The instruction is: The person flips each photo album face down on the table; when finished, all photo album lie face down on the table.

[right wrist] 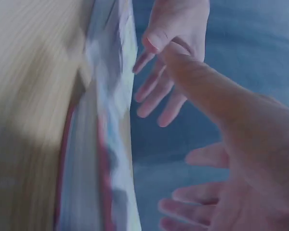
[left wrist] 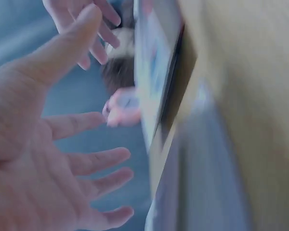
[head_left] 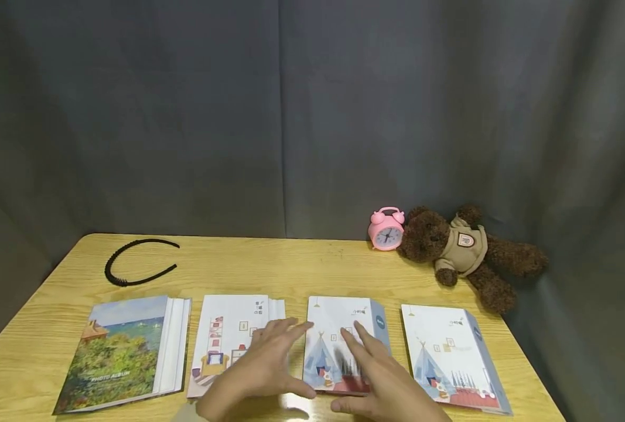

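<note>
My left hand hovers over the right edge of a white photo album with a sofa drawing, fingers spread, holding nothing. Beside it, my right hand reaches over the lower right of a white album with a blue tent drawing, its fingers loosely extended and holding nothing. Both hands appear in the wrist views, above the covers. A second tent-drawing album lies to the right. At the far left is an album with a painted seaside garden cover, marked PHOTO ALBUM.
A black headband lies at the back left of the wooden table. Towards the back right stands a pink alarm clock, touching a brown teddy bear lying on its side. Dark curtains surround the table's back and sides.
</note>
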A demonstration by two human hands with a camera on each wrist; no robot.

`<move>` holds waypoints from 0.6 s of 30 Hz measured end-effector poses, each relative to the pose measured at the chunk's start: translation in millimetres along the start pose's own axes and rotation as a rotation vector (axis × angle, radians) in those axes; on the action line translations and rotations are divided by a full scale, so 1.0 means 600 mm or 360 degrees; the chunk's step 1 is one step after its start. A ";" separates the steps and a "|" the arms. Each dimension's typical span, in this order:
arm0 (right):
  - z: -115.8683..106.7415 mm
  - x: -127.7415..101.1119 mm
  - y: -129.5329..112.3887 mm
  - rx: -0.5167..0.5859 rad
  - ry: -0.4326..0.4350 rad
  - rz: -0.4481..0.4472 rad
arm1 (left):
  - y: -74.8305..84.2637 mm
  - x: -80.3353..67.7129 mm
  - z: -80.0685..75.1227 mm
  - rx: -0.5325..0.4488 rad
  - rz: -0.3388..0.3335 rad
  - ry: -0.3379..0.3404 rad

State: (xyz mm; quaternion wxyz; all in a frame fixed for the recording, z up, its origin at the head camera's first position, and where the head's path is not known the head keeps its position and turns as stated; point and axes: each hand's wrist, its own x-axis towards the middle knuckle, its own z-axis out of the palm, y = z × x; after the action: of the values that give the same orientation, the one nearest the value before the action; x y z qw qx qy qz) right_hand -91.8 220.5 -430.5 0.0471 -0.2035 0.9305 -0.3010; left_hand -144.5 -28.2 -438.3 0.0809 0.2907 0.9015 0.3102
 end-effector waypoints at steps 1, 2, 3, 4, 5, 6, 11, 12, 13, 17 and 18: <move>0.004 0.012 -0.012 -0.0024 0.0011 -0.0044 | -0.010 -0.011 -0.015 -0.0041 -0.0033 0.0044; 0.008 0.024 -0.022 -0.0049 0.0023 -0.0080 | -0.021 -0.023 -0.028 -0.0065 -0.0070 0.0090; 0.014 0.036 -0.031 -0.0082 0.0028 -0.0110 | -0.031 -0.034 -0.039 -0.0086 -0.0113 0.0137; 0.020 0.048 -0.038 -0.0117 0.0029 -0.0140 | -0.042 -0.044 -0.048 -0.0085 -0.0162 0.0174; 0.027 0.061 -0.045 -0.0156 0.0025 -0.0166 | -0.052 -0.054 -0.057 -0.0075 -0.0215 0.0208; 0.036 0.073 -0.052 -0.0186 0.0012 -0.0198 | -0.062 -0.064 -0.064 -0.0066 -0.0274 0.0232; 0.089 0.125 -0.085 -0.0286 -0.0120 -0.0341 | -0.107 -0.110 -0.084 -0.0025 -0.0526 0.0186; 0.101 0.134 -0.092 -0.0301 -0.0140 -0.0370 | -0.114 -0.118 -0.084 -0.0043 -0.0560 0.0152; 0.111 0.142 -0.098 -0.0317 -0.0160 -0.0390 | -0.121 -0.124 -0.084 -0.0063 -0.0588 0.0120; 0.147 0.163 -0.111 -0.0432 -0.0206 -0.0414 | -0.138 -0.137 -0.072 -0.0127 -0.0617 0.0105; 0.153 0.165 -0.112 -0.0453 -0.0202 -0.0404 | -0.140 -0.137 -0.068 -0.0133 -0.0611 0.0139</move>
State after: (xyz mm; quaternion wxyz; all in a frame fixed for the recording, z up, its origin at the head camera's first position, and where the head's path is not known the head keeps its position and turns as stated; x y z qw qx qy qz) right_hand -139.6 81.0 -463.0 0.0382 -0.3423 0.9257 -0.1566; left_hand -130.3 -149.9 -459.6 0.1112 0.0961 0.9294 0.3386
